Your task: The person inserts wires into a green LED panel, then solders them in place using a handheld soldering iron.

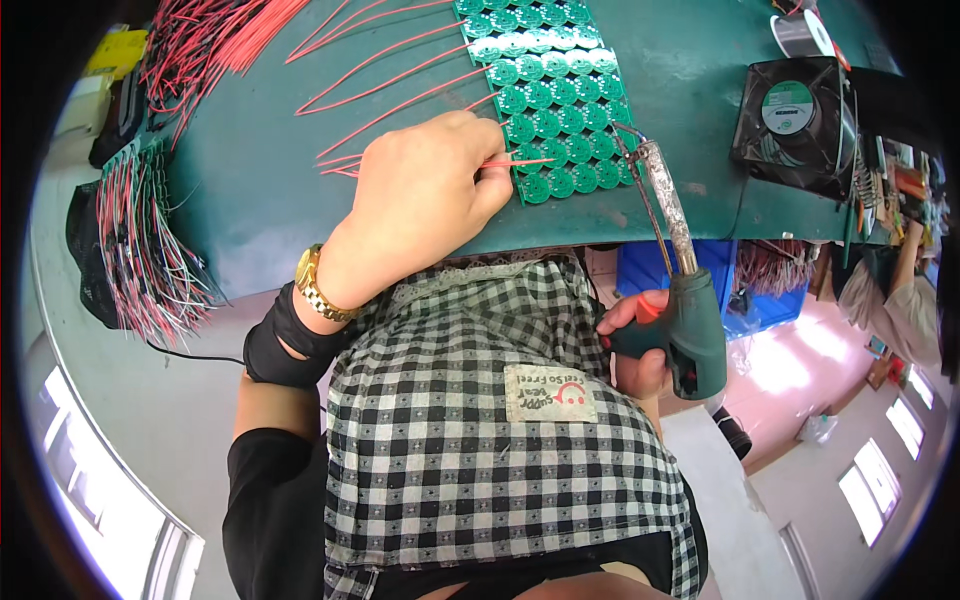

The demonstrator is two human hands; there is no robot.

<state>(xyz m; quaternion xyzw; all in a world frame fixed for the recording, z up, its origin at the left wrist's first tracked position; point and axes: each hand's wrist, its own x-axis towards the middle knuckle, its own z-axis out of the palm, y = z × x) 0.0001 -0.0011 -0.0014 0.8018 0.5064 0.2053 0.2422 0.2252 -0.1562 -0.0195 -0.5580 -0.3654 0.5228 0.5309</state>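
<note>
My left hand [430, 190] is closed in a pinch on thin red wires [530, 162], whose ends point over a panel of round green circuit boards [560, 95]. My right hand [640, 345] grips the dark green handle of a soldering gun [694, 320], with a finger at its red trigger. Its metal barrel [667, 200] rises to a thin bent tip beside the panel's right edge. More red wires [385, 85] run from the panel's left side across the green table mat [290, 215].
Bundles of red and black wires [215, 50] lie at the far left. Boards with many wires [150, 240] hang over the left edge. A black fan [795, 120] and a wire spool [802, 35] stand at right; a blue crate [765, 300] is below. Another person's arm [905, 270] shows far right.
</note>
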